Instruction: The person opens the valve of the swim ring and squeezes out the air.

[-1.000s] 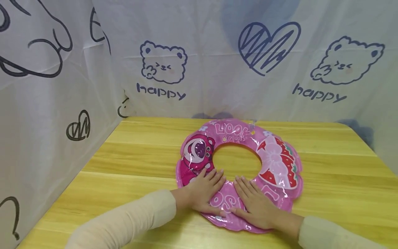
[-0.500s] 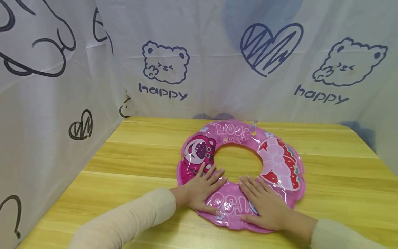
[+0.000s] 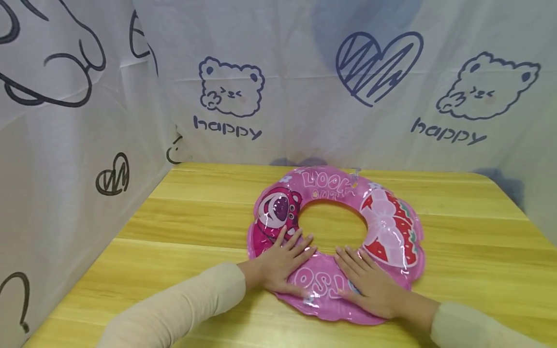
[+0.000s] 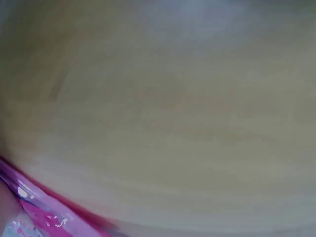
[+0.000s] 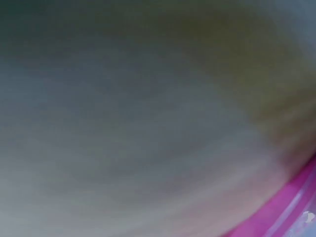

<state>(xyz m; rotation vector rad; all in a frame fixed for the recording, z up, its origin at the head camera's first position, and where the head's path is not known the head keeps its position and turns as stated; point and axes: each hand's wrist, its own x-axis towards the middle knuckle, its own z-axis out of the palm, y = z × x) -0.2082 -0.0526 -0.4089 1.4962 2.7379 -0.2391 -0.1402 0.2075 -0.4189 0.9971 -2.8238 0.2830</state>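
A pink inflatable swim ring (image 3: pixel 324 304) lies flat on the wooden table, printed with a bear, strawberries with a bow, and white lettering. My left hand (image 3: pixel 283 268) rests on its near left part, fingers spread and straight toward the central hole. On the near right part my right hand (image 3: pixel 370 282) lies palm down, fingers straight and pointing to the hole's edge. Both thumbs point inward across the ring. Only a strip of the swim ring (image 4: pixel 54 212) shows at the lower left of the left wrist view, and another at the lower right of the right wrist view.
The yellow wood-grain table (image 3: pixel 187 227) extends around the ring on all sides. A white cloth (image 3: pixel 296 111) with drawn bears and hearts hangs behind it, and more cloth hangs along the left. A small clear valve (image 3: pixel 356 174) stands up at the ring's far edge.
My right hand has slid a little to the right across the ring, widening the gap between the hands. My left hand has spread its fingers slightly and otherwise stays in place.
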